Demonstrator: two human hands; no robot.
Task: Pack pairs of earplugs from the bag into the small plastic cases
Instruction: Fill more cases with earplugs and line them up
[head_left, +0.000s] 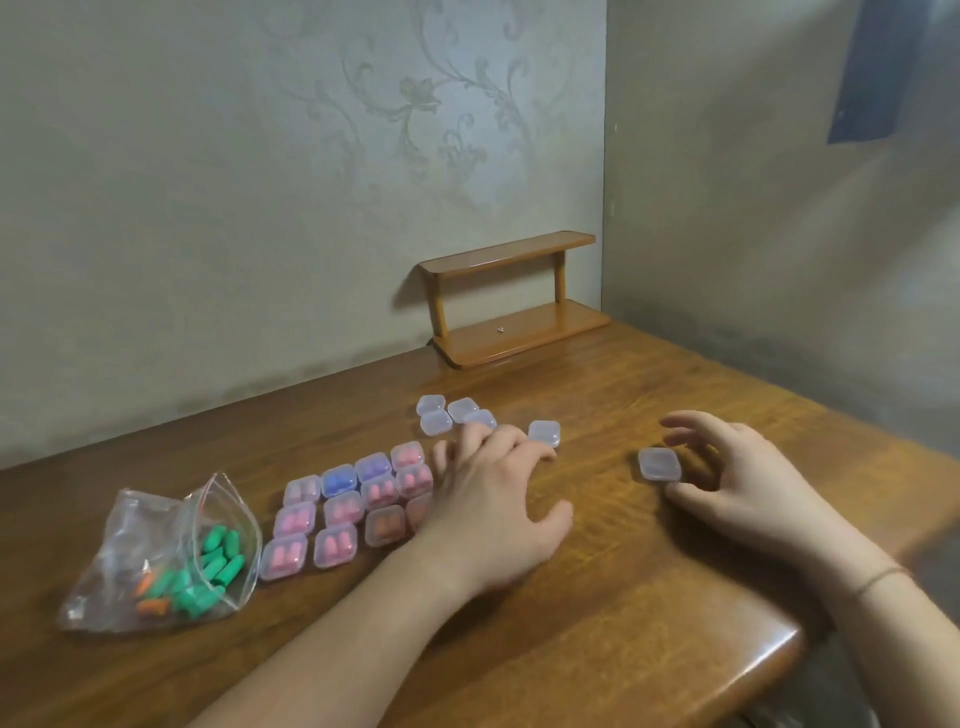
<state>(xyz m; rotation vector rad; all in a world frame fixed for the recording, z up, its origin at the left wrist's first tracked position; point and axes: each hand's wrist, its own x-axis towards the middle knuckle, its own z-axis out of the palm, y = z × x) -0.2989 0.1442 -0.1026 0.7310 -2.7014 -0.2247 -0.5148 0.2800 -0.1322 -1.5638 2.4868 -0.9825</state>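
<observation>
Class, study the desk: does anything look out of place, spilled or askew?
Nothing is spilled or damaged. One empty case sits apart from the other empty cases, between the right hand fingers and thumb. The bag lies open, earplugs inside.

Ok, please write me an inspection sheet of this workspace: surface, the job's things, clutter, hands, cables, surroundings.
Surface: wooden table, glossy, rounded near corner.
Job's things: open bag at left, lying on the table, with green and orange earplugs inside; filled cases in rows beside it, closed, holding pink, blue or orange plugs; empty cases grouped farther back; one lone case at right.
Clutter: small wooden shelf against the wall, a tiny object on its lower board.
Hands: left hand open, spread by the filled cases; right hand open around the lone case, contact unclear.
Cables: nothing seen.
Surroundings: patterned wallpaper, room corner, dark blue item hanging upper right.
</observation>
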